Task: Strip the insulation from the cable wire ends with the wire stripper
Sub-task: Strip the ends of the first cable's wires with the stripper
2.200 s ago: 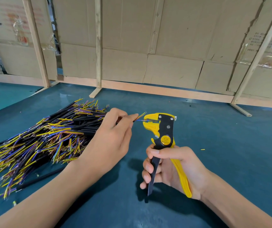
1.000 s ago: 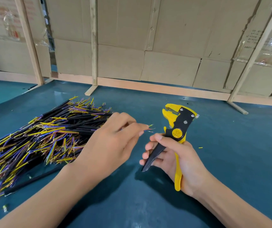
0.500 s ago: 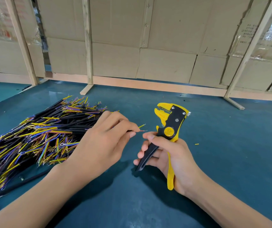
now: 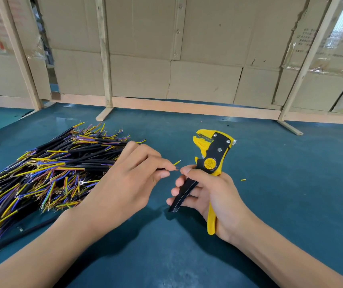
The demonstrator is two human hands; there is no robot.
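Blue-green table (image 4: 291, 204) spans the view, cardboard wall (image 4: 187, 59) with wooden slats across 12 o'clock. Big pile of cables (image 4: 48, 169) sits at 9 o'clock: black jackets, yellow, blue and purple wire ends fanned out, many showing bare strands, so my read is the pile is mostly done stock. Left hand (image 4: 129, 181) lies over the pile's right edge, fingers curled and pinching one black cable (image 4: 161, 169) near its end; short wire ends (image 4: 177, 162) poke out toward 3 o'clock, one yellow, others too thin to tell colour or whether bare. Right hand (image 4: 212, 194) at centre grips the wire stripper (image 4: 210, 161) around both handles, black one under the fingers, yellow one in the palm; thumb tip sits just beside the wire ends. Tool head points to 12 o'clock, jaws slightly apart with nothing in them. Step in hand, as I judge it: between strips, sorting or checking a wire end, not cutting. Next move calls for tilting the head toward 9 o'clock, feeding one wire end squarely into the jaws, then squeezing. Risk: catching two wires at once. Small yellow scrap (image 4: 243, 180) lies on the table at 3 o'clock of the right hand.
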